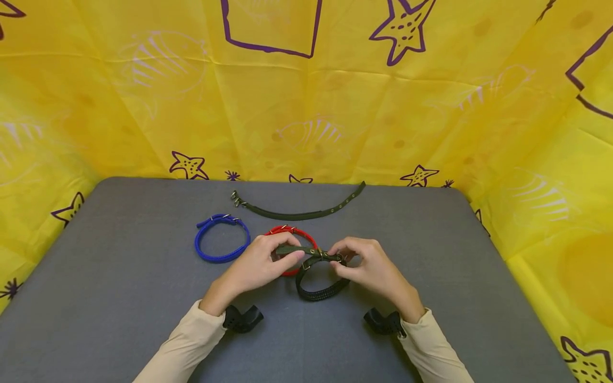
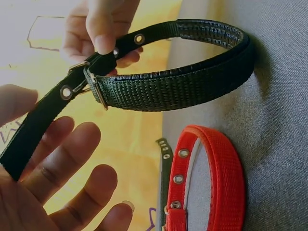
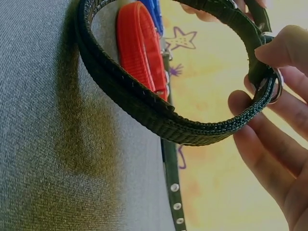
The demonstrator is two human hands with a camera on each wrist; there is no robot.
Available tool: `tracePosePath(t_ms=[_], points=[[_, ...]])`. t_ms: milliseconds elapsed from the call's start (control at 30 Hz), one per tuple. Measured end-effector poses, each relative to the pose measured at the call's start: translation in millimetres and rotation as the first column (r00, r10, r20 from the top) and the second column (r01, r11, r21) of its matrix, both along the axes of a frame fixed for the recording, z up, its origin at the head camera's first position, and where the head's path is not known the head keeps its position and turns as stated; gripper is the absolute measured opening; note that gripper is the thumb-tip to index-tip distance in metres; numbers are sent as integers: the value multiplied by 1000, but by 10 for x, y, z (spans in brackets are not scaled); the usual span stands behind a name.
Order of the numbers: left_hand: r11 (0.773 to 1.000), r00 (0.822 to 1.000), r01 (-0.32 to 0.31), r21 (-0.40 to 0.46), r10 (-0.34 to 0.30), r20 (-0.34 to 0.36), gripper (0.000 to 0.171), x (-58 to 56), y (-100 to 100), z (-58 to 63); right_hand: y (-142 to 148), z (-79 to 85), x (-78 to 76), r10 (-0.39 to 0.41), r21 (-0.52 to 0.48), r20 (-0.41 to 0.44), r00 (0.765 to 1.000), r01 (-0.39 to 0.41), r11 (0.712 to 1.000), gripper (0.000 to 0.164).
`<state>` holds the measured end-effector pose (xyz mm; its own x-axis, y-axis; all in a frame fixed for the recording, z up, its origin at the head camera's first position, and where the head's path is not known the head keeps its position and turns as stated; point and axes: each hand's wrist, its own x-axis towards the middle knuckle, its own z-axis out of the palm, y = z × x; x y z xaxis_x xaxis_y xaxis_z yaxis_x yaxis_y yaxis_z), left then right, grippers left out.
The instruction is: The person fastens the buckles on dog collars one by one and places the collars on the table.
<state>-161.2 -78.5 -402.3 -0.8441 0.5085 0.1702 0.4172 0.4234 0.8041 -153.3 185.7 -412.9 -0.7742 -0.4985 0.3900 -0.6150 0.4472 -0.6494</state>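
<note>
Both hands hold a dark green dog collar (image 1: 322, 294), bent into a loop above the table. My left hand (image 1: 261, 263) pinches the strap's free end between thumb and fingers. In the left wrist view that strap end (image 2: 29, 132), with a metal eyelet, passes through the metal buckle (image 2: 98, 91). My right hand (image 1: 371, 266) pinches the collar near its buckle side, and a metal ring (image 3: 278, 89) shows beside its fingers in the right wrist view. Just behind the held collar lies a red collar (image 1: 306, 233), closed in a loop and partly hidden by the left hand.
A blue collar (image 1: 222, 259), fastened in a loop, lies left of the red one. Farther back, another green collar (image 1: 297, 216) lies unfastened in a shallow curve. Yellow patterned cloth (image 1: 306, 96) hangs behind and beside the grey table (image 1: 143, 276).
</note>
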Motion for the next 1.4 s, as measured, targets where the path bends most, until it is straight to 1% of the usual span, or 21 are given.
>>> tracePosePath(t_ms=[100,167,267,367,533,733,833,1000,1100,1233,1400], points=[[1000,999,25,-16,-24,25,12,0,1,3,-11,-6,2,19,-13,-41,999,-19,1000,23],[999,998,45,-26,-44,43,10,0,-2,4,-17,-13,4,26,-20,-51,998,-27,999,24],[996,995,78,-37,-75,71,6,1,-10,3,-23,-12,11,31,-28,-49,998,-32,999,22],[993,991,106,-45,-102,84,5,-4,-14,-6,-26,-15,16,38,-29,-53,998,-40,999,22],[990,991,121,-72,-116,67,4,-2,-23,-2,-37,-9,20,50,-29,-61,997,-52,998,24],[987,989,141,-82,-138,46,11,23,-14,20,-57,6,30,68,-22,-58,996,-69,997,24],[987,990,140,-82,-138,22,9,23,-16,24,-64,11,31,72,-18,-57,996,-73,997,24],[988,993,119,-94,-121,-16,5,10,-37,24,-66,6,26,76,-18,-50,996,-77,997,24],[987,993,117,-109,-118,-5,7,1,-42,14,-64,5,24,81,-22,-54,995,-83,996,25],[983,991,134,-127,-133,15,13,-7,-43,-10,-62,2,19,89,-23,-64,994,-91,996,26],[980,988,156,-121,-154,27,16,-6,-40,-22,-60,-9,14,95,-20,-67,993,-97,995,27]])
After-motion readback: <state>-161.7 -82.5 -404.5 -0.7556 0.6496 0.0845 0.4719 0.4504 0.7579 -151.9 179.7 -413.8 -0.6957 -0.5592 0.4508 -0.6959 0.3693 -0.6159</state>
